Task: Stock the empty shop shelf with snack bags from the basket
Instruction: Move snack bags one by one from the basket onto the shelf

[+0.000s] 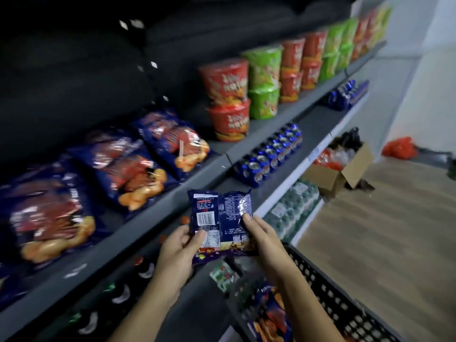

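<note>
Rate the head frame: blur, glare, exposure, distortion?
Head view: motion blur smears the shelved snack bags and the basket; the held bag is sharpest, with foil glare by the right hand; the upper left is nearly black; wide-angle distortion bows the shelf edges.

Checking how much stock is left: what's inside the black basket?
A blue snack bag with orange print lies in the black basket; the right forearm covers the rest.
</note>
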The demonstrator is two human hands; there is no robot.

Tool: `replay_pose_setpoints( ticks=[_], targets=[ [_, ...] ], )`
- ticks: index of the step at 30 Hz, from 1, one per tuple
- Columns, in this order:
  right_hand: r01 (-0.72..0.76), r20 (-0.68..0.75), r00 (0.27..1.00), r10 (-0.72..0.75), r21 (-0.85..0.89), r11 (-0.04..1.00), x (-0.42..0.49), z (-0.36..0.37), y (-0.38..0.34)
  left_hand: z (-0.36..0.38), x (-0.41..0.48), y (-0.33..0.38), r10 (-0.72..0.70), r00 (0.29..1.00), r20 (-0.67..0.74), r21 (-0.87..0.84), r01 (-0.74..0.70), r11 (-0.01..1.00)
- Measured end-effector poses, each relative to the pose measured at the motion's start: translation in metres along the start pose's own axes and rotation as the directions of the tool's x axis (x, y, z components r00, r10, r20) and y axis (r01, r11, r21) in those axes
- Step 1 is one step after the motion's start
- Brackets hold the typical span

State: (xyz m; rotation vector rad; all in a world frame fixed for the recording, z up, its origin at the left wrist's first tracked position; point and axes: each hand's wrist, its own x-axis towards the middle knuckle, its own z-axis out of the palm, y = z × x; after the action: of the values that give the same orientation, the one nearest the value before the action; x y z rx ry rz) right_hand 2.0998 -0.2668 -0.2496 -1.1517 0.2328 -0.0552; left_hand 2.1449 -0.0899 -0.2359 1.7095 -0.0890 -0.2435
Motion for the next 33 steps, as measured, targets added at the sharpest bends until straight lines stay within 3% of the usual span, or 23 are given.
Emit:
replay_pose_setpoints(
  ticks=[5,9,15,21,24,27,30,33],
  targets=[
    [0.063,0.189,0.98,-0.061,-0.005,0.998,-0.011,0.102,-0.041,-0.091,-0.049,0.064,0.155,0.97,-0.185,-0.007,-0.159,0.987],
    [0.017,0.3,0.953,-0.03,0.048,0.999,-0.017,0.203,-0.045,-0.179,-0.102,0.095,0.252,0.904,-0.345,0.041,-0.254,0.966],
    [-0.03,0.418,0.908,0.043,-0.037,0.999,-0.072,0.345,-0.032,-0.299,-0.181,0.101,0.238,0.775,-0.585,0.026,-0.276,0.961],
    [-0.07,0.521,0.848,0.093,-0.063,0.996,-0.109,0.438,0.004,-0.375,-0.243,0.092,0.237,0.693,-0.681,0.032,-0.294,0.955],
    [-0.044,0.533,0.844,0.06,-0.042,0.998,-0.125,0.471,0.012,-0.404,-0.259,0.085,0.263,0.6,-0.756,0.132,-0.255,0.958],
    [0.121,0.563,0.824,-0.061,-0.069,0.99,-0.141,0.499,0.023,-0.422,-0.273,0.084,0.382,0.482,-0.789,0.323,-0.204,0.924],
    [0.315,0.626,0.763,-0.159,-0.146,0.938,-0.168,0.521,0.03,-0.43,-0.281,0.089,0.43,0.557,-0.71,0.366,-0.229,0.902],
    [0.361,0.698,0.701,-0.146,-0.171,0.917,-0.188,0.533,0.032,-0.442,-0.289,0.092,0.353,0.639,-0.683,0.25,-0.249,0.936]
  ],
)
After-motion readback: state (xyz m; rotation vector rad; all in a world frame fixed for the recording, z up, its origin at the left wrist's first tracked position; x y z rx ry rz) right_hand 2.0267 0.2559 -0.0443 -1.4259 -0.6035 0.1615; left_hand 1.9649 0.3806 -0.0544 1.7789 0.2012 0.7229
